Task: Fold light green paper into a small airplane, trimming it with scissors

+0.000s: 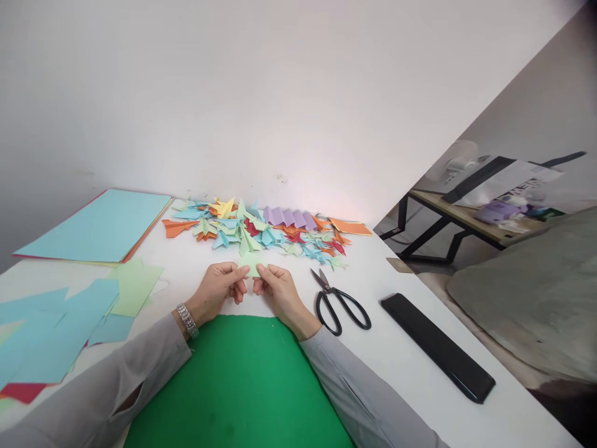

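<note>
A small light-green piece of paper (250, 262) is stretched between my two hands, above the white table. My left hand (221, 285), with a metal watch on its wrist, pinches the paper's left side between thumb and fingers. On the right side my right hand (278, 287) pinches it the same way. Just beyond the paper lies a heap of folded paper shapes (249, 239) in green, blue, orange, red and yellow. A purple pleated paper strip (289, 218) rests at the back of the heap. The fingers partly hide the paper's lower edge.
Black-handled scissors (333, 302) lie slightly open right of my hands, beside a long black case (436, 345). Large blue sheets (97, 227) are stacked at the back left, with loose cut papers (69, 330) nearer. A green mat (237, 386) lies before me. The wall stands behind.
</note>
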